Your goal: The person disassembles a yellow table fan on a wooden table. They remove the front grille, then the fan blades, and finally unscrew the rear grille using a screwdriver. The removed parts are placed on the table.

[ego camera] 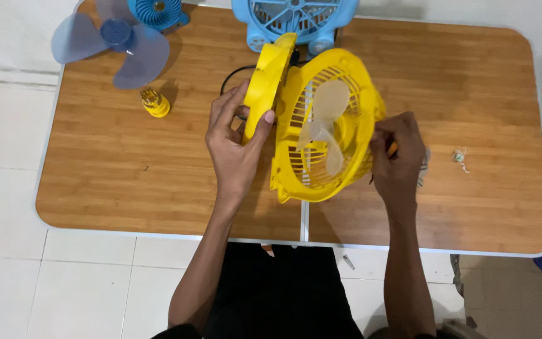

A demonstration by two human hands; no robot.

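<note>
Both forearms are bare from elbow to wrist, with no sleeves, watch, bracelet or rings visible. The left hand (236,141) and right hand (398,154) wear no gloves. At six o'clock in the view, black clothing (283,295) covers the lap, plain and unmarked, its cut too dark to tell.
</note>
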